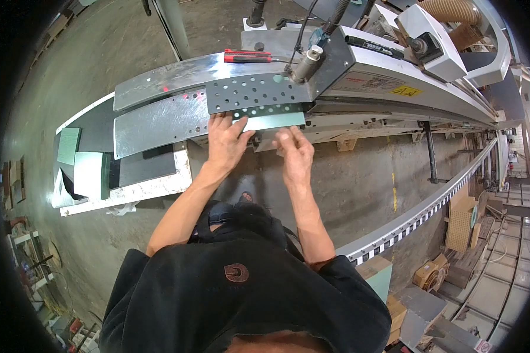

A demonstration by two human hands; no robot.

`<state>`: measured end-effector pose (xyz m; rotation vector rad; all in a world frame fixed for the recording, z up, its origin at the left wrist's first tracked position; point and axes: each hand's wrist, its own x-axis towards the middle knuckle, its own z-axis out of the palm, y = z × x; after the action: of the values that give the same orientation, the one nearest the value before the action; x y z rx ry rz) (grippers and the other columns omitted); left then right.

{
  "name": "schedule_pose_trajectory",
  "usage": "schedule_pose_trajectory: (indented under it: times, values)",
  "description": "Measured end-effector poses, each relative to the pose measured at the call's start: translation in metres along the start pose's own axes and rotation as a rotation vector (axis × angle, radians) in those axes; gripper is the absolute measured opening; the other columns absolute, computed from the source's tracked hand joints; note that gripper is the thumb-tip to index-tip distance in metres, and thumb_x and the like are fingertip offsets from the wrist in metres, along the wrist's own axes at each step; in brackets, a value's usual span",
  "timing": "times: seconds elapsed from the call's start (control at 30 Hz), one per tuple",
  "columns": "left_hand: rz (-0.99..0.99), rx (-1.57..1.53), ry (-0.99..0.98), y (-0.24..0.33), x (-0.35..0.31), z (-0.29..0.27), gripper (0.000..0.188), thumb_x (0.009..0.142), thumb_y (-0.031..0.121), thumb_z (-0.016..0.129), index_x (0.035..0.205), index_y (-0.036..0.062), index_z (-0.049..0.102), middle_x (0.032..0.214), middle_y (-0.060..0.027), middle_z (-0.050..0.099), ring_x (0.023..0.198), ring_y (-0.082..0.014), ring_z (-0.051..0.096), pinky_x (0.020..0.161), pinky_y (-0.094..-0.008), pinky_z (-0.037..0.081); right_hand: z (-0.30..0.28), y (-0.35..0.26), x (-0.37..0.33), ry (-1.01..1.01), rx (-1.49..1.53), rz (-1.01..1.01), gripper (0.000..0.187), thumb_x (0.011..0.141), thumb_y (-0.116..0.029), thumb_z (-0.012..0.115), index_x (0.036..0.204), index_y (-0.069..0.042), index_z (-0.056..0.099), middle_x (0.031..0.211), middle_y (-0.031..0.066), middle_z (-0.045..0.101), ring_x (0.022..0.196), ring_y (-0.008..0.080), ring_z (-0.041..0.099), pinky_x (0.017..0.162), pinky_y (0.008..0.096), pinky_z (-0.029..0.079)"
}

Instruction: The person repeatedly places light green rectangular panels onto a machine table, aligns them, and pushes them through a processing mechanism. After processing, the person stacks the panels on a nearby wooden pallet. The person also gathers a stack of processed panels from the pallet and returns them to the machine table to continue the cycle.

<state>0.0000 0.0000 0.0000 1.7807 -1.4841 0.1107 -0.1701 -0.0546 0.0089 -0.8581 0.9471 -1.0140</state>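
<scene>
A pale green strip (275,121) lies along the near edge of a dark perforated plate (241,94) on the machine. My left hand (225,144) is at the strip's left end, index finger and thumb closed about its corner, other fingers by the metal bed (156,126). Just below the strip's right end is my right hand (296,156). Its fingers are curled in toward the thumb; anything between them is hidden. A metal cylinder (307,63) stands at the plate's right end.
A red and black utility knife (247,56) rests on the upper metal rail. Green pieces (90,175) sit on the white-edged table at left. A black marker (374,47) lies on the machine housing. A long curved rail (418,217) runs at right, with wooden pieces (462,220) beyond it.
</scene>
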Motion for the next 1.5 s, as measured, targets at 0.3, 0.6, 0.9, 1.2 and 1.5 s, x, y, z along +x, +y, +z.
schedule_pose_trajectory:
  times: [0.3,0.6,0.9,1.2,1.5]
  values:
    - [-0.034,-0.116,-0.061,0.049,0.031,0.057,0.035,0.069,0.021,0.083,0.101,0.0061,0.075,0.085,-0.0162,0.067,0.09,-0.036,0.061,0.084,-0.046,0.045,-0.053,-0.017,0.036,0.136,-0.015,-0.153,0.033,0.093,-0.01,0.065,0.12,0.007,0.059,0.105,0.0058,0.063,0.088,0.0132,0.06,0.078,0.0287,0.054]
    - [0.102,-0.347,-0.081,0.009,-0.019,-0.066,0.029,0.078,0.005,0.075,0.106,0.0025,0.07,0.1,-0.015,0.07,0.093,-0.0335,0.068,0.081,-0.0404,0.055,-0.02,0.012,-0.013,0.062,-0.002,-0.064,0.044,0.094,-0.011,0.064,0.134,0.005,0.053,0.113,0.0124,0.066,0.095,0.0187,0.063,0.078,0.033,0.056]
    - [-0.448,0.255,0.542,-0.17,-0.127,-0.266,0.035,0.082,0.004,0.07,0.117,-0.0009,0.065,0.119,-0.0229,0.064,0.113,-0.039,0.061,0.097,-0.043,0.049,0.134,0.105,-0.106,-0.707,-0.385,0.325,0.044,0.096,-0.014,0.062,0.132,0.009,0.053,0.117,0.0188,0.066,0.099,0.022,0.065,0.081,0.0328,0.056]
    - [-0.621,0.614,0.373,-0.32,-0.211,-0.323,0.045,0.086,0.021,0.069,0.121,-0.0057,0.061,0.13,-0.0291,0.055,0.123,-0.0481,0.049,0.104,-0.0519,0.038,0.301,0.187,-0.139,-1.002,-0.462,0.315,0.065,0.094,-0.02,0.064,0.142,0.013,0.038,0.118,0.0185,0.064,0.095,0.0193,0.064,0.078,0.031,0.055]
    - [-0.83,0.398,0.459,-0.242,-0.232,-0.311,0.041,0.082,0.018,0.076,0.118,0.0019,0.066,0.13,-0.0216,0.057,0.118,-0.0394,0.052,0.1,-0.0467,0.042,0.346,0.225,-0.16,-0.811,-0.313,0.376,0.024,0.097,-0.019,0.061,0.098,0.005,0.057,0.078,0.0102,0.064,0.064,0.0134,0.061,0.057,0.0263,0.05]
